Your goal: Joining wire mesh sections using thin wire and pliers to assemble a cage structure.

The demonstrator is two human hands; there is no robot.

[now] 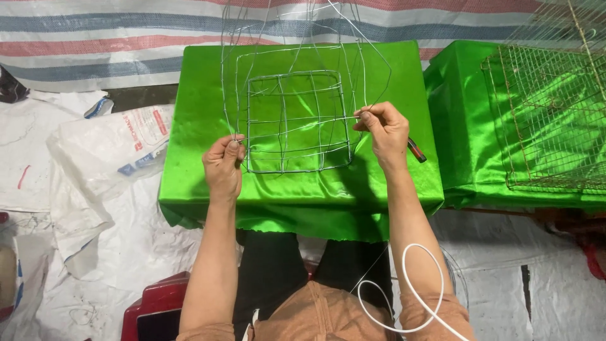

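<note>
A half-built wire frame (297,120) of thin grey wire lies on a table draped in shiny green cloth (303,189). Its square grid base faces me and loose wires rise toward the far edge. My left hand (223,165) pinches the frame's left edge near the lower corner. My right hand (382,129) grips a wire at the frame's right side, level with a cross wire. A tool with a red and black handle (416,150) shows just behind my right wrist on the cloth.
A second green-draped table (467,126) at the right carries a rusty wire mesh cage (549,120). White woven sacks (107,151) cover the floor at left. A striped tarp (95,38) hangs behind. A red stool (158,303) and a white cable (410,297) are near my lap.
</note>
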